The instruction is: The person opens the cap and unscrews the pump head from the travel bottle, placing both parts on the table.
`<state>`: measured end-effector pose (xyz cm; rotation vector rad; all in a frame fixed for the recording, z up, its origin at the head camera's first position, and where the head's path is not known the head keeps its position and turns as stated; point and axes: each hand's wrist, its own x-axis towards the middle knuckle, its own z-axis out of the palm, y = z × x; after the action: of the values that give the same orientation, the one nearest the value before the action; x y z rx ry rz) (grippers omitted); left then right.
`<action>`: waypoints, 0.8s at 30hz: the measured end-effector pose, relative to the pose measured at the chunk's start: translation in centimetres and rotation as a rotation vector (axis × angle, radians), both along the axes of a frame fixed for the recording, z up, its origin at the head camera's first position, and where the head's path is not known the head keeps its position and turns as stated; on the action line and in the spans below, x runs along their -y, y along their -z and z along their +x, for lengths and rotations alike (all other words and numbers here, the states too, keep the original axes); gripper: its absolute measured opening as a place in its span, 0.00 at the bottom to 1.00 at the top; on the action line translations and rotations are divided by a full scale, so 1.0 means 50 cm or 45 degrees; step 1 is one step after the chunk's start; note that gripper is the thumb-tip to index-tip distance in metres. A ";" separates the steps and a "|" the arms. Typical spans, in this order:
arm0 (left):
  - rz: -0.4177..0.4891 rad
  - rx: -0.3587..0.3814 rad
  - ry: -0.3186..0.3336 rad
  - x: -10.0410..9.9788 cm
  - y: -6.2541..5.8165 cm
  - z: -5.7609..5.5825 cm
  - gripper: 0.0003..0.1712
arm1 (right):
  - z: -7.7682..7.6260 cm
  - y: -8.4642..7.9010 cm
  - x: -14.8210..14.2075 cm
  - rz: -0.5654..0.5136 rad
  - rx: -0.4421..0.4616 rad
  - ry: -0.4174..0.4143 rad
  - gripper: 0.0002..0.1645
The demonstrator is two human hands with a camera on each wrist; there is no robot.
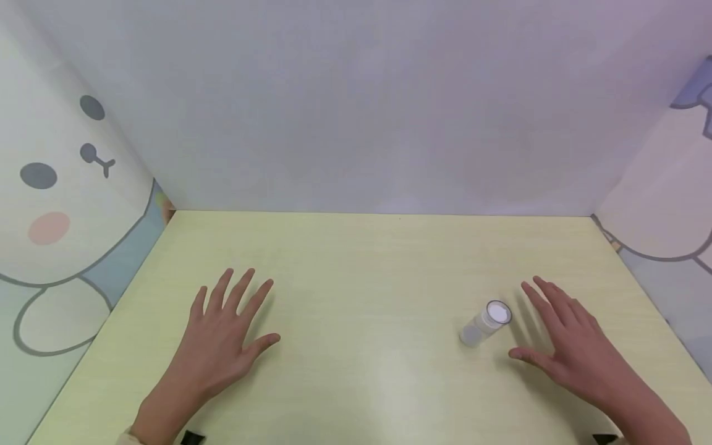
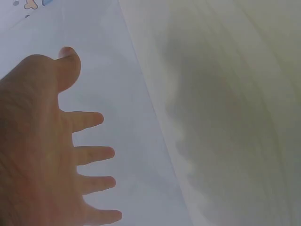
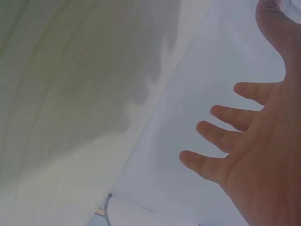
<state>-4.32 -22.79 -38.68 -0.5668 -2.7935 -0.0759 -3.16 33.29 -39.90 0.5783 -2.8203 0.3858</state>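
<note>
A small clear cylindrical bottle with a white round top (image 1: 485,324) stands on the pale wooden table, right of the middle in the head view. My right hand (image 1: 578,352) is just to its right, fingers spread and thumb apart, holding nothing. The right wrist view shows this palm (image 3: 258,150) over the table, with a bit of something clear by the thumb in the top corner. On the left side of the table my left hand (image 1: 217,346) hovers with its fingers fanned out and nothing in them. Its palm (image 2: 42,141) appears bare in the left wrist view.
The light wood table (image 1: 356,272) ends at a plain pale wall (image 1: 356,111) at the back. Side panels with cartoon animal prints, a left panel (image 1: 61,142) and a right panel (image 1: 656,185), flank it.
</note>
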 end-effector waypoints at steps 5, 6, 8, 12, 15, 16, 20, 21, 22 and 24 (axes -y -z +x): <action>0.007 0.009 0.004 -0.001 -0.002 0.002 0.47 | 0.003 -0.008 0.010 -0.105 0.025 -0.046 0.71; 0.012 0.011 0.008 -0.002 -0.002 0.001 0.47 | 0.004 -0.009 0.012 -0.123 0.025 -0.056 0.71; 0.023 0.015 0.018 -0.003 -0.003 0.001 0.47 | 0.005 -0.013 0.016 -0.153 0.022 -0.070 0.70; 0.039 0.017 0.036 -0.007 -0.006 0.000 0.46 | 0.005 -0.018 0.025 -0.183 0.005 -0.083 0.69; 0.042 0.015 0.043 -0.011 -0.009 -0.001 0.46 | 0.003 -0.019 0.030 -0.187 0.000 -0.097 0.68; 0.047 0.020 0.045 -0.014 -0.011 -0.001 0.45 | 0.002 -0.020 0.032 -0.187 -0.004 -0.101 0.68; 0.060 0.048 0.053 -0.024 -0.017 -0.001 0.44 | -0.002 -0.023 0.039 -0.193 -0.019 -0.125 0.68; 0.063 0.055 0.055 -0.027 -0.018 0.000 0.44 | -0.003 -0.024 0.040 -0.195 -0.022 -0.130 0.68; 0.066 0.060 0.057 -0.029 -0.019 0.000 0.44 | -0.004 -0.025 0.042 -0.196 -0.027 -0.134 0.68; 0.068 0.061 0.062 -0.033 -0.020 0.001 0.43 | -0.005 -0.028 0.045 -0.192 -0.031 -0.142 0.68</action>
<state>-4.26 -21.11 -37.69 -0.6279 -2.8146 -0.1759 -3.40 31.03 -38.53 0.7040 -2.7135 0.6021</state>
